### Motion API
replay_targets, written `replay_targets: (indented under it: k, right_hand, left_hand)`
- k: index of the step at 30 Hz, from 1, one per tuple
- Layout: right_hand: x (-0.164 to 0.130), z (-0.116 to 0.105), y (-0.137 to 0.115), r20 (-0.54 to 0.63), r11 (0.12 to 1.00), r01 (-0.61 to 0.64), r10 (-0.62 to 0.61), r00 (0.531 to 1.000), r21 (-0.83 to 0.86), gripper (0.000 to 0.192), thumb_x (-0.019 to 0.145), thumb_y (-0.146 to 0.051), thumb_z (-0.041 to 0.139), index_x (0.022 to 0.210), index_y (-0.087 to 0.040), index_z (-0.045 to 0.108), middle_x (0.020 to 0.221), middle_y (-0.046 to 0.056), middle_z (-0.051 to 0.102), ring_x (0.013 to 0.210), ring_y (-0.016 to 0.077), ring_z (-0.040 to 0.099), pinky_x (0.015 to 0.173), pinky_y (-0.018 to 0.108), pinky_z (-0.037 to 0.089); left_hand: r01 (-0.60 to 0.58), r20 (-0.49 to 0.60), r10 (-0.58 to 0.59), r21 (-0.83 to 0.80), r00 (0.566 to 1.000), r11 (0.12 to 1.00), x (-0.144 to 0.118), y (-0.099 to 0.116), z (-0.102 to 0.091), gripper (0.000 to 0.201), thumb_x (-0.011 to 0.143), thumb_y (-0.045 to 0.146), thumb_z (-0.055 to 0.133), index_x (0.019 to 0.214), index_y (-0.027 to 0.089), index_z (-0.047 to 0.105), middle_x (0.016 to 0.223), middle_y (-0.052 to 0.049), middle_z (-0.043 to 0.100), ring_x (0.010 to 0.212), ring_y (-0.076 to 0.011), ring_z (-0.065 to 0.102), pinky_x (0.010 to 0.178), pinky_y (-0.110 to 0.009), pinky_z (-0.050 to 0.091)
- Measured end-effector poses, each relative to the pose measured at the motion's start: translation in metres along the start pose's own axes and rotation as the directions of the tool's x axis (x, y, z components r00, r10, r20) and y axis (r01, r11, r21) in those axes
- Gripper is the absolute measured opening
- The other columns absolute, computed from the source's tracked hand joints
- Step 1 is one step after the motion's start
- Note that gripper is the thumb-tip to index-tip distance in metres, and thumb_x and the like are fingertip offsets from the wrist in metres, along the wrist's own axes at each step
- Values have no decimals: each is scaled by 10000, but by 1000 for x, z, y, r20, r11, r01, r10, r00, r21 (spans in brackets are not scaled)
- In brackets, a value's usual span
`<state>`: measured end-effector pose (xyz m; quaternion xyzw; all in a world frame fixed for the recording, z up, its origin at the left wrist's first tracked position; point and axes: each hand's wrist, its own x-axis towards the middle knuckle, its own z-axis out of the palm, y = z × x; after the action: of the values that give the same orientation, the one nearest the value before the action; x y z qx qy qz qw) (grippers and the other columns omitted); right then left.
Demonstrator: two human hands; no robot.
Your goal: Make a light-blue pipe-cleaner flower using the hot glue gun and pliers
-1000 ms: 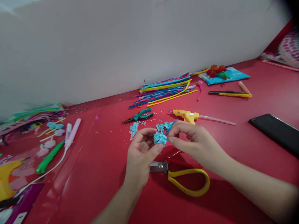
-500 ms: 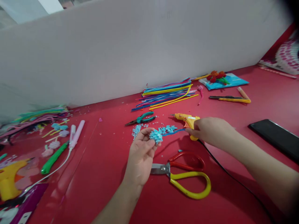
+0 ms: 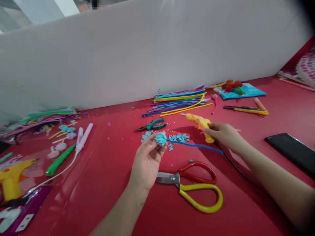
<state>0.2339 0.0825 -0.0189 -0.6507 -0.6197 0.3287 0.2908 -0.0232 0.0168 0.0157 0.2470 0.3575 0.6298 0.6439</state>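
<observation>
My left hand (image 3: 147,160) pinches a light-blue fluffy flower head (image 3: 161,138) whose dark-blue pipe-cleaner stem (image 3: 197,146) trails to the right over the red table (image 3: 103,183). My right hand (image 3: 222,134) grips the handle of a yellow glue gun (image 3: 198,120), which is tilted with its nozzle pointing left; its black cord runs back under my right forearm. Loose light-blue cut pieces (image 3: 178,137) lie between the two hands.
Scissors (image 3: 194,185) with red and yellow handles lie just in front of my left hand. Green pliers (image 3: 151,125) and a pile of pipe cleaners (image 3: 179,100) sit behind. A black phone (image 3: 291,150) is at right. A green tool (image 3: 60,159), a pink device (image 3: 83,139) and another yellow glue gun (image 3: 11,177) lie left.
My right hand let go of the flower, reached right and took hold of the glue gun, lifting it. The left hand keeps the flower, now with its stem stretched out to the right.
</observation>
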Motion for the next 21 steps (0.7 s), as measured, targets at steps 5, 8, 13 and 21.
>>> replay_targets:
  k: [5,8,13,21]
  right_hand:
    - [-13,-8,-13,27,907,16,-30,999,421,342,748,-510,573,900,-205,558,822,38,621,702,171,605,649,292,499]
    - [-31,-10,-30,158,712,-73,-53,986,699,203,738,-367,613,840,-201,559,743,30,608,577,144,555,563,291,475]
    - [-58,-9,-50,265,672,-90,-162,951,735,240,727,-328,635,920,-198,576,803,40,635,465,97,454,446,262,371]
    - [-80,1,-51,293,862,33,-208,933,506,297,798,-490,616,772,-195,617,676,25,581,548,132,483,508,262,425]
  left_hand:
    - [144,-57,-149,-94,987,985,0,-4,0,54,726,150,656,692,130,692,753,-57,674,651,-116,606,631,-217,545]
    - [231,-59,-239,-119,969,966,2,-5,0,84,738,140,628,678,119,684,753,-82,675,662,-129,611,588,-204,534]
    - [241,-20,-246,-140,969,960,6,-5,-2,103,745,127,602,702,107,694,743,-82,683,640,-118,611,608,-201,536]
    - [215,-21,-222,-179,975,960,11,-5,-4,104,728,100,607,653,124,675,652,-42,672,563,-109,606,580,-206,538]
